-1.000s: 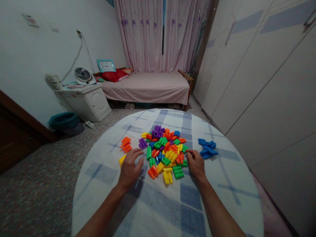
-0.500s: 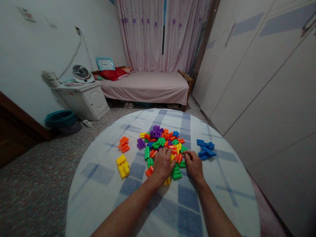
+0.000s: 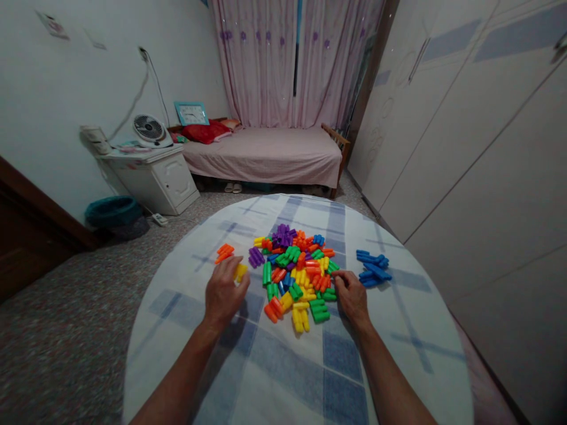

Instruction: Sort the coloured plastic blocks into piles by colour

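Note:
A heap of mixed plastic blocks [image 3: 297, 273] in several colours lies in the middle of a round table [image 3: 283, 378] under a blue checked cloth. My left hand [image 3: 224, 290] is left of the heap, its fingers closed on a yellow block [image 3: 241, 271]. Just beyond that hand lies a small group of orange blocks [image 3: 224, 252]. My right hand [image 3: 352, 295] rests at the heap's right edge with its fingers curled down against the red and green blocks there; what they hold is hidden. A group of blue blocks [image 3: 372, 266] lies to the right of it.
Past the table stands a bed with a pink cover [image 3: 266, 154] under pink curtains. A white cabinet with a small fan [image 3: 149, 131] on it is at the left, with a teal basin [image 3: 113, 211] on the floor beside it. White wardrobe doors [image 3: 465, 130] fill the right side.
My left hand went into the heap half a second ago and has come back out to the left with a yellow block. It now covers the yellow group. My right hand has barely moved.

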